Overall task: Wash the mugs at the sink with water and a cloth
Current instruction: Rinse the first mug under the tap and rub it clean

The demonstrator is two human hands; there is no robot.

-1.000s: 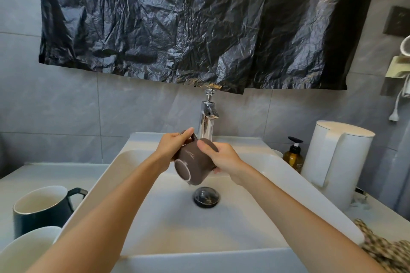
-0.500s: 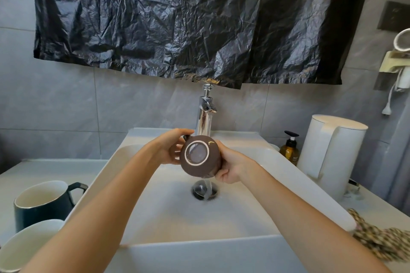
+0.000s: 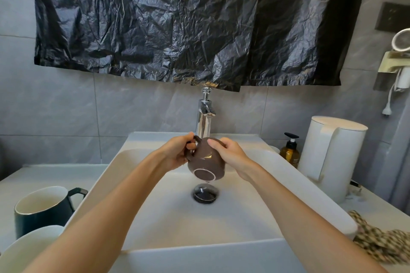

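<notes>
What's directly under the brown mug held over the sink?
The dark drain in the white sink lies below the brown mug. Part of the basin behind the mug is covered, and the mug's mouth faces away, so its inside is hidden.

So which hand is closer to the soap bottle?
Right. The right hand holds the brown mug on the side toward the soap bottle; the left hand grips its handle, farther away.

Bare left forearm [image 3: 115,201], bare right forearm [image 3: 288,201], left hand [image 3: 177,154], right hand [image 3: 231,154] with short plain thumbnail [image 3: 211,143]
</notes>
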